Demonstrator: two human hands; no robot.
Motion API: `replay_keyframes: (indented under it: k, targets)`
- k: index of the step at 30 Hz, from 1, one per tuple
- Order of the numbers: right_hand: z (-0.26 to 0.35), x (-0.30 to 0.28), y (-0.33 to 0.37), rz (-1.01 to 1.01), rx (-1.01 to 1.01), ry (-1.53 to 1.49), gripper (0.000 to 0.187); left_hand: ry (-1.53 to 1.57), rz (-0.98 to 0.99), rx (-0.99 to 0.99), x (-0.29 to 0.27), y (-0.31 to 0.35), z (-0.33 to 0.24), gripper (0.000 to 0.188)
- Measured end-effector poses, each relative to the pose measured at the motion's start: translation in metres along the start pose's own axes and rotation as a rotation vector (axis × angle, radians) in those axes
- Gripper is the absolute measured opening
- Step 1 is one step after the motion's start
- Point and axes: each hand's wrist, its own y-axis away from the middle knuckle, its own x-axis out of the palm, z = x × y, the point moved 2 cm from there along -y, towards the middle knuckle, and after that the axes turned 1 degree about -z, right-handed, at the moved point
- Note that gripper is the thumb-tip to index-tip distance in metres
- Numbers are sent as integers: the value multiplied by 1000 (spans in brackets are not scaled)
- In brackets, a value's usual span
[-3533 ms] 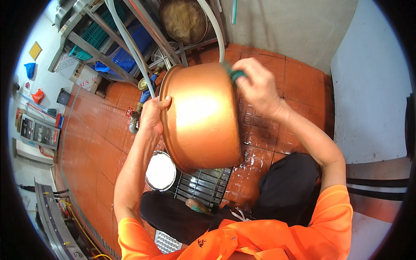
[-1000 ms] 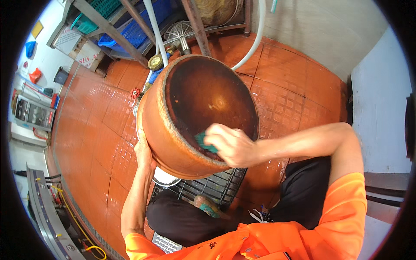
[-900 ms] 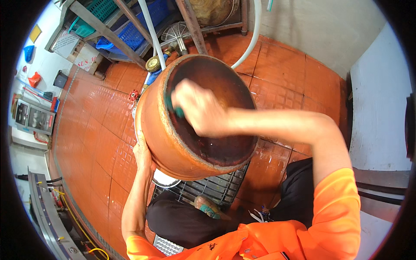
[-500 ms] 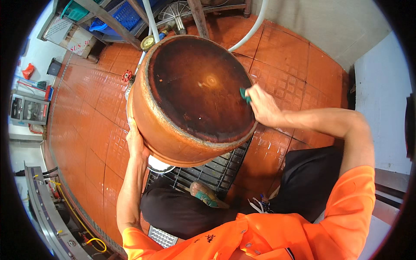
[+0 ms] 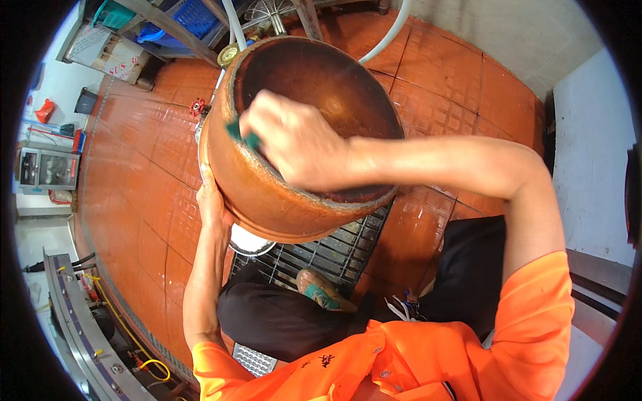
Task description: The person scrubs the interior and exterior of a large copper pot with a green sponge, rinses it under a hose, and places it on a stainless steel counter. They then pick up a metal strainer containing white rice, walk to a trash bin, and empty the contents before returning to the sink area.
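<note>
A large orange-brown pot (image 5: 267, 190) is tilted in front of me, its dark, stained round end facing up. My right hand (image 5: 294, 140), slightly blurred, is closed around a green scouring pad (image 5: 234, 130) and presses it against the left edge of that end. My forearm hides part of the dark surface. On the pot's left side my left hand (image 5: 212, 200) lies against the wall, steadying it; its fingertips go partly out of sight around the curve. Beneath the pot, a white round bowl (image 5: 251, 242) shows only in part.
A black metal grate (image 5: 314, 260) lies under the pot, on wet orange floor tiles (image 5: 134, 200). Behind stand a rack with a blue basket (image 5: 194, 20), a pale hose (image 5: 391, 37) and a red valve handle (image 5: 197, 107). Steel equipment with a yellow hose (image 5: 157, 366) is at lower left.
My right hand has swept the scouring pad from the right edge of the pot's end across to its left edge. The pot has shifted slightly up; my left hand stays on its side.
</note>
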Motion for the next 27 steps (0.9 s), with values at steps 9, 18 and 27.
replay_keyframes:
  k: [9,18,27]
  targets:
    - [-64,-127,156,625,316,324,34,43,44,-15,3,-8,6,63]
    - [-73,-128,166,553,577,393,17,68,-32,-63,-7,-4,13,66]
    - [-36,-36,32,171,-129,154,14,1,10,12,-3,13,3,65]
